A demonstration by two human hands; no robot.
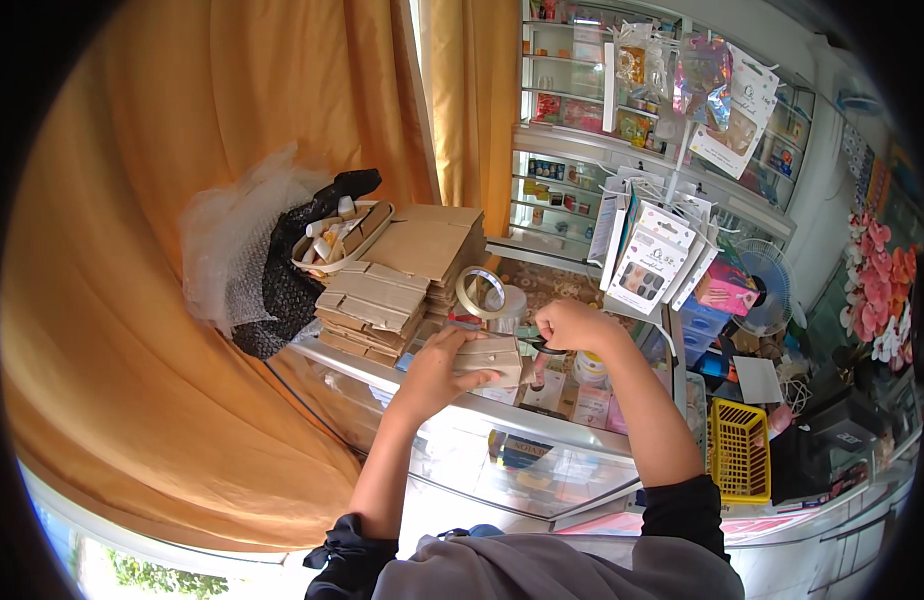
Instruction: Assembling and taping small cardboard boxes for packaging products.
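My left hand (440, 378) grips a small piece of folded brown cardboard (490, 352) over the glass counter, its thumb along the near edge. My right hand (572, 326) is closed on black-handled scissors (544, 347) at the right end of that cardboard. The blades are mostly hidden. Just beyond the cardboard, a roll of tape (469, 305) leans by a clear round container (510, 305). To the left rise a stack of cut cardboard pieces (374, 296) and a stack of larger flat sheets (427, 240).
An oval basket (327, 268) of small white bottles sits by the cardboard, with black bubble wrap (294, 275) and clear bubble wrap (232, 225) beside it. A rack of hanging packets (647, 262) stands right. Farther right are a yellow basket (739, 450) and a fan (762, 290).
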